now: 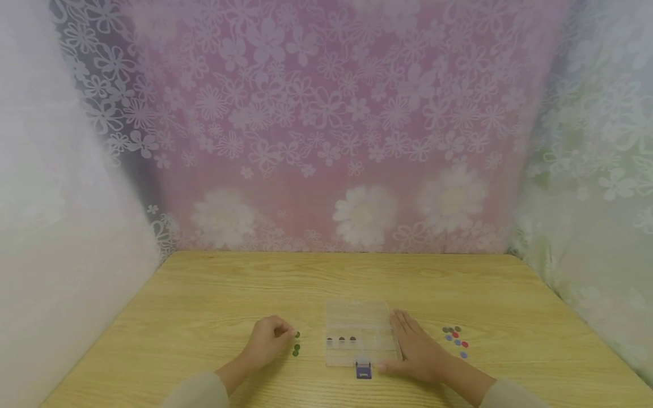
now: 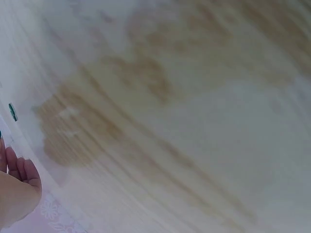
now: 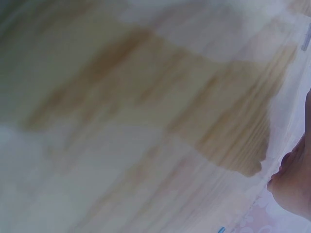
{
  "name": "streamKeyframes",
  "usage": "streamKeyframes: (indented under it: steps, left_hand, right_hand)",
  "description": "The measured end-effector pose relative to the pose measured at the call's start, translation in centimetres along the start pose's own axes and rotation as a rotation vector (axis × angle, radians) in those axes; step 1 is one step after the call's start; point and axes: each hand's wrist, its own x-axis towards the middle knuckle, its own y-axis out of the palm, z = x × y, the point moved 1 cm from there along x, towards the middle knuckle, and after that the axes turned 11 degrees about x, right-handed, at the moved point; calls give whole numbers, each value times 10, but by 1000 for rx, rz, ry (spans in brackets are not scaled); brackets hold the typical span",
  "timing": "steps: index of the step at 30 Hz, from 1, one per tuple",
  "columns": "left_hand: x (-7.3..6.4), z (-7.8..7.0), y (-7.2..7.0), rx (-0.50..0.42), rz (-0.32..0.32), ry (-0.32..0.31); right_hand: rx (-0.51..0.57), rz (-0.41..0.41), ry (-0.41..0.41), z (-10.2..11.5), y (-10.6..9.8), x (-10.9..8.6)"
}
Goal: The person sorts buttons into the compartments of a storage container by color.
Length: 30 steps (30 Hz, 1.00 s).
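Note:
In the head view a clear plastic compartment box point(image 1: 343, 355) lies on the table, with a purple latch point(image 1: 363, 371) at its front. Several dark discs point(image 1: 342, 339) stand in a row in its left part. My left hand point(image 1: 267, 341) is left of the box, fingers bent, pinching a small green disc point(image 1: 297, 334) at the fingertips. Two more green discs point(image 1: 296, 350) lie just in front of it. Against the box's right side rests my right hand point(image 1: 420, 352), fingers straight, thumb near the front edge. Both wrist views catch only part of the left hand point(image 2: 19, 187) and right hand point(image 3: 291, 182).
Right of the right hand lies a loose group of small discs: dark ones point(image 1: 451, 330), red ones point(image 1: 456, 335) and blue ones point(image 1: 463, 355). The wooden table point(image 1: 255, 277) ends at a pink flowered curtain point(image 1: 306, 141), with pale curtains at both sides.

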Motion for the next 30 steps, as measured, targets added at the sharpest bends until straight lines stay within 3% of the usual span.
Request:
streamKeyframes:
  steps: [12,19,30]
  left_hand:
    - [4,-8,2,-56,18,47]
    - [3,-18,6,-95,50,30]
    - [4,-30,17,-121,76,76]
  right_hand:
    - [2,5,-3,1,-1,0]
    - [2,9,1,-1,0,1]
    - [30,13,10,1,-1,2]
